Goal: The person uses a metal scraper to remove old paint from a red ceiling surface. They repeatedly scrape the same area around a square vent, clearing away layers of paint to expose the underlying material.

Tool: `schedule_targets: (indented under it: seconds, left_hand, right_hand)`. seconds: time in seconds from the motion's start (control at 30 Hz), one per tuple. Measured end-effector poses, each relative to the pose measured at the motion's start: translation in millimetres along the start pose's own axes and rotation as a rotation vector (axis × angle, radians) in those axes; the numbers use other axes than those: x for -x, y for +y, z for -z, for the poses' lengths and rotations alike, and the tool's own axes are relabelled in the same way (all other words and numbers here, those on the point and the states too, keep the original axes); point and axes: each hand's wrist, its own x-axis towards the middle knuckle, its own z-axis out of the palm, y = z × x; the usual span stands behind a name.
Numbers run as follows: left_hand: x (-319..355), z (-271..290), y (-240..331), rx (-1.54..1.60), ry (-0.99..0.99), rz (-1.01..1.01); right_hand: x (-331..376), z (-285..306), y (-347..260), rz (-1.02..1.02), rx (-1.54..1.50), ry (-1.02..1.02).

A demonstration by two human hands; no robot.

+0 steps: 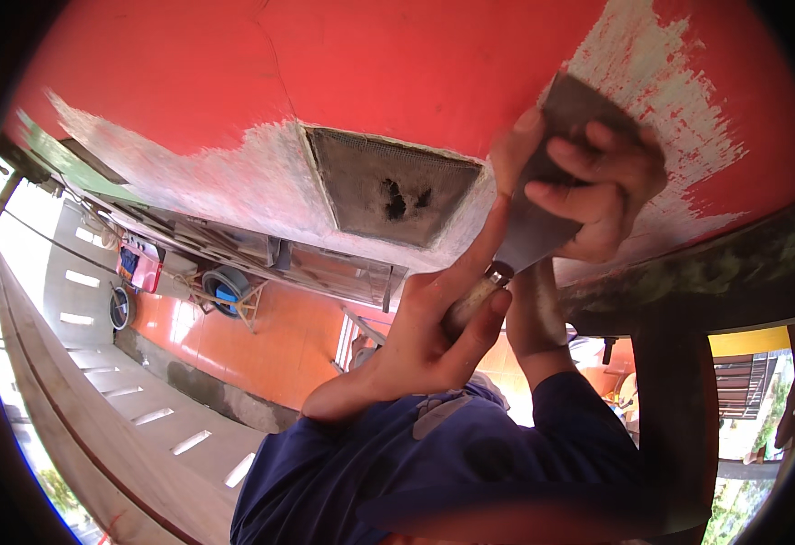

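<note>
My left hand [434,327] is closed around the handle of a putty knife [543,222], its index finger stretched along the edge of the wide grey blade. My right hand [611,182] has its fingers curled over the blade's face and right edge; its thumb is hidden. The blade's far end lies against or close in front of a red painted wall [397,64], where a rough whitish patch [661,77] spreads. I cannot tell whether the blade touches it. Left of my hands is a framed opening [388,186] covered by dark mesh with torn holes.
More whitish filler [225,168] runs along the wall's lower border. A dark beam [688,282] and post [675,400] stand at the right. Below are an orange tiled floor [298,336], a dark tub [225,286], a pink appliance [146,263] and a low wall with slots [157,400].
</note>
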Motion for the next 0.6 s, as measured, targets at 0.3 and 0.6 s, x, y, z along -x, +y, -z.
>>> schedule_targets:
  seconds: [0.3, 0.6]
  left_hand:
    - [-5, -9, 0, -0.056, 0.036, -0.116]
    - [5, -14, -2, -0.032, 0.067, 0.044]
  right_hand:
    - [-9, -4, 10, -0.051, 0.039, 0.056]
    - [11, 2, 6, -0.023, -0.027, 0.030]
